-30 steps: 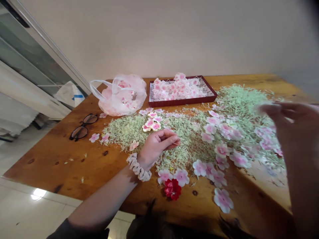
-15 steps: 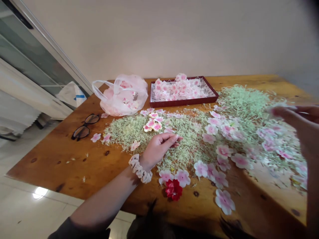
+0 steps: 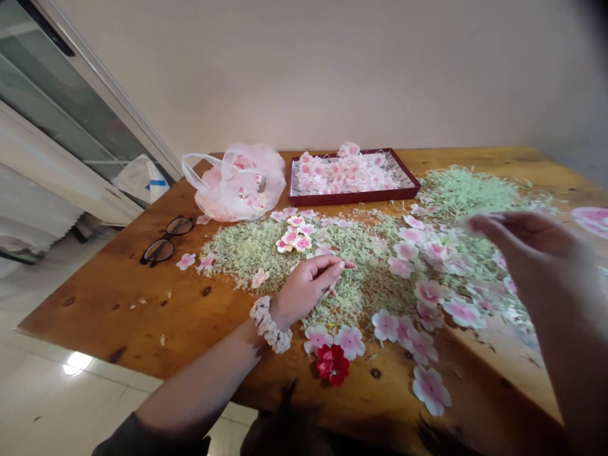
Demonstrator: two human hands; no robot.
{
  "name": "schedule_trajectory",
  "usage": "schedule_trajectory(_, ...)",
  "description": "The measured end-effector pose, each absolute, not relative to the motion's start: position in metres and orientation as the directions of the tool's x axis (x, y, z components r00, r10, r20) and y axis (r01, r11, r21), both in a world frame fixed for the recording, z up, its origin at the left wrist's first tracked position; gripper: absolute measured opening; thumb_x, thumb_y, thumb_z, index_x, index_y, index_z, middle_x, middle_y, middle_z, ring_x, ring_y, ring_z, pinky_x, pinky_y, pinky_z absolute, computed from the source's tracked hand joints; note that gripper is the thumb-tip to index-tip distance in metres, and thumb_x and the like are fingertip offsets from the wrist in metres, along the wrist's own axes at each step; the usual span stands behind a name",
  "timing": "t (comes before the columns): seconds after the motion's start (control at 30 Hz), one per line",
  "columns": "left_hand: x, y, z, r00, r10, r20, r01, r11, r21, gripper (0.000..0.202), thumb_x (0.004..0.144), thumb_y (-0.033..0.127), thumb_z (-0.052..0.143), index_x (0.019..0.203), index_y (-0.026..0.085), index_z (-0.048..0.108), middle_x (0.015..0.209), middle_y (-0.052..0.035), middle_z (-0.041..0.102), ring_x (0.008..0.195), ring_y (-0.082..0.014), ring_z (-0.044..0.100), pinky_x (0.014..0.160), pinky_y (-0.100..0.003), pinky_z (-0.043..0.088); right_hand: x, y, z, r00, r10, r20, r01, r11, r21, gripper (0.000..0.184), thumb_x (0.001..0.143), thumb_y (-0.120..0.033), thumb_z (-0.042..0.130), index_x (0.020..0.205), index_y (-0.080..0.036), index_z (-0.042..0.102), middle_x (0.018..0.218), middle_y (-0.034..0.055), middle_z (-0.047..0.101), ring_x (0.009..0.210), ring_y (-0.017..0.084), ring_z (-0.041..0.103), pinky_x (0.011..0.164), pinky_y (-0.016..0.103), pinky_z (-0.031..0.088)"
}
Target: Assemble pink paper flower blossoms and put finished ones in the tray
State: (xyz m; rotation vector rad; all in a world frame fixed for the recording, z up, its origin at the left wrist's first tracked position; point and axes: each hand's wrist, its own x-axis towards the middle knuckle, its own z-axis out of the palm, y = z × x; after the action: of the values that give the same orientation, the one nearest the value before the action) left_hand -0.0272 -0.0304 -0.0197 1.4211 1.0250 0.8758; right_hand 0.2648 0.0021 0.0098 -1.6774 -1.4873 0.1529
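My left hand (image 3: 313, 285), with a scrunchie (image 3: 270, 324) at its wrist, hovers at a bed of pale green moss (image 3: 351, 278). Its thumb and fingers are closed in a pinch; whatever lies between them is too small to name. Over the right side, my right hand (image 3: 527, 247) is blurred by motion, its fingertips drawn together near the shredded green strands (image 3: 475, 193). I cannot make out anything in them. Pink and white artificial flowers (image 3: 430, 386) lie around both hands, some on the moss. A red artificial flower (image 3: 332, 364) sits near the front edge.
At the back stand a dark red tray (image 3: 354, 199) heaped with pink blossoms and a sheer white bag (image 3: 237, 183) with pink flowers inside. Eyeglasses (image 3: 159, 251) lie on the left of the wooden table (image 3: 118, 304). A wall rises behind it.
My right hand has swung left and inward from the right edge. A pink shape now shows at the far right. My left hand stays almost in place, its fingers slightly extended.
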Motion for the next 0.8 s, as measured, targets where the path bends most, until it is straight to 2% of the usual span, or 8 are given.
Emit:
schedule_trajectory(0.13, -0.027, -0.032, -0.019, 0.346, 0.936, -0.066, 0.138, 0.019, 0.99, 0.032, 0.089, 0.041, 0.049, 0.098, 0.017, 0.067, 0.071, 0.0003, 0.051, 0.061, -0.0094, 0.046, 0.058, -0.023, 0.042, 0.262, 0.005, 0.004, 0.157, 0.817, 0.554, 0.921, 0.082, -0.381, 0.019, 0.081, -0.035, 0.063, 0.083, -0.017, 0.069, 0.099, 0.0132, 0.07, 0.103, 0.027, 0.062, 0.089, 0.038, 0.041)
schedule_trajectory(0.17, -0.027, -0.032, -0.018, 0.35, 0.934, -0.07, 0.148, 0.019, 0.989, 0.032, 0.089, 0.041, 0.049, 0.097, 0.017, 0.067, 0.071, 0.0005, 0.051, 0.061, -0.0094, 0.046, 0.059, -0.023, 0.042, 0.26, 0.005, 0.004, 0.154, 0.817, 0.556, 0.909, 0.104, -0.405, 0.019, 0.081, -0.035, 0.063, 0.083, -0.017, 0.069, 0.099, 0.0128, 0.07, 0.104, 0.026, 0.061, 0.09, 0.037, 0.04)
schedule_trajectory(0.23, -0.027, -0.033, -0.017, 0.355, 0.933, -0.064, 0.172, 0.003, 0.985, 0.032, 0.091, 0.041, 0.047, 0.097, 0.017, 0.067, 0.066, 0.0019, 0.047, 0.06, -0.0095, 0.044, 0.059, -0.023, 0.04, 0.254, 0.004, 0.005, 0.248, 0.874, 0.418, 0.773, 0.081, -0.629, 0.021, 0.079, -0.038, 0.066, 0.084, -0.018, 0.068, 0.089, 0.0098, 0.071, 0.091, 0.022, 0.064, 0.083, 0.035, 0.043)
schedule_trajectory(0.3, -0.027, -0.033, -0.016, 0.352, 0.935, -0.044, 0.207, -0.032, 0.978, 0.032, 0.092, 0.04, 0.045, 0.096, 0.017, 0.066, 0.063, 0.0024, 0.045, 0.06, -0.01, 0.043, 0.058, -0.023, 0.038, 0.248, 0.004, 0.004, 0.282, 0.942, 0.179, 0.49, 0.019, -0.872, 0.023, 0.075, -0.041, 0.069, 0.082, -0.019, 0.067, 0.08, 0.0061, 0.069, 0.075, 0.016, 0.062, 0.071, 0.03, 0.044)
schedule_trajectory(0.37, -0.027, -0.033, -0.015, 0.357, 0.934, -0.02, 0.235, -0.069, 0.969, 0.032, 0.092, 0.04, 0.044, 0.094, 0.017, 0.066, 0.066, 0.0013, 0.048, 0.062, -0.0106, 0.044, 0.059, -0.023, 0.037, 0.243, 0.005, 0.001, 0.228, 0.974, -0.001, 0.205, -0.049, -0.978, 0.024, 0.071, -0.041, 0.074, 0.077, -0.018, 0.067, 0.075, 0.0029, 0.065, 0.066, 0.011, 0.058, 0.064, 0.026, 0.044)
schedule_trajectory(0.53, -0.026, -0.034, -0.014, 0.398, 0.916, 0.051, 0.249, -0.162, 0.955, 0.029, 0.093, 0.036, 0.044, 0.089, 0.016, 0.066, 0.085, -0.0034, 0.058, 0.077, -0.013, 0.053, 0.073, -0.026, 0.042, 0.23, 0.005, -0.012, 0.078, 0.98, -0.184, -0.115, -0.175, -0.978, 0.023, 0.063, -0.036, 0.081, 0.071, -0.02, 0.067, 0.07, -0.0011, 0.06, 0.058, 0.008, 0.053, 0.053, 0.019, 0.045)
schedule_trajectory(0.67, -0.025, -0.038, -0.01, 0.462, 0.875, 0.144, 0.226, -0.273, 0.935, 0.026, 0.093, 0.031, 0.047, 0.087, 0.018, 0.068, 0.112, -0.0071, 0.056, 0.11, -0.0175, 0.052, 0.098, -0.032, 0.038, 0.212, -0.003, -0.016, -0.022, 0.976, -0.216, -0.106, -0.217, -0.97, 0.024, 0.063, -0.039, 0.08, 0.075, -0.021, 0.068, 0.076, -0.0012, 0.062, 0.06, 0.007, 0.057, 0.058, 0.019, 0.049)
schedule_trajectory(0.8, -0.021, -0.042, -0.008, 0.546, 0.825, 0.144, 0.254, -0.327, 0.91, 0.024, 0.092, 0.032, 0.049, 0.093, 0.02, 0.069, 0.124, -0.0075, 0.054, 0.125, -0.0189, 0.044, 0.104, -0.033, 0.035, 0.192, -0.017, -0.014, -0.192, 0.956, -0.223, -0.081, -0.242, -0.967, 0.022, 0.07, -0.041, 0.075, 0.075, -0.022, 0.065, 0.071, -0.0023, 0.062, 0.057, 0.007, 0.058, 0.056, 0.018, 0.049)
